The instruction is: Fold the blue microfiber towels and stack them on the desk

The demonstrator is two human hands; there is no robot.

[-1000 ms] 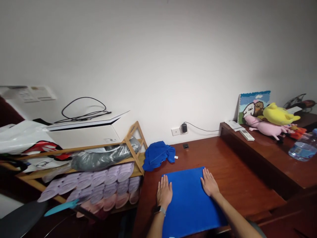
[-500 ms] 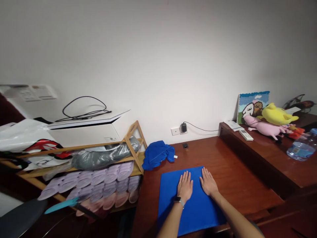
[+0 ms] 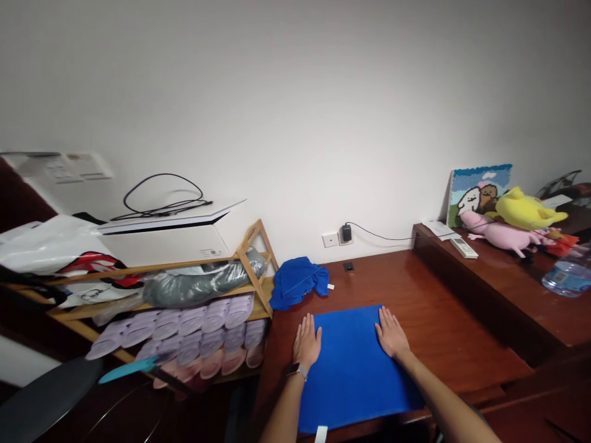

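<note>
A blue cloth (image 3: 348, 369) lies spread flat on the brown wooden desk (image 3: 462, 320), with a white tag at its near edge. My left hand (image 3: 307, 343), a watch on its wrist, rests flat at the cloth's far left corner. At the far right corner lies my right hand (image 3: 391, 332), palm down with the fingers stretched out. Neither hand grips anything. Behind the cloth, close to the wall, sits a second, crumpled blue cloth (image 3: 299, 283) with a small white tag.
To the left a wooden rack (image 3: 252, 271) holds several lilac slippers (image 3: 191, 320) and a white box (image 3: 170, 243). On the raised shelf at right are a remote control (image 3: 464, 248), pink plush toy (image 3: 496, 232), yellow plush toy (image 3: 526, 209) and water bottle (image 3: 567, 277). A black charger (image 3: 346, 232) is plugged in.
My left hand has slid left from the middle of the flat cloth to its left edge. My right hand stays near the right corner. The white tag at the near edge now shows.
</note>
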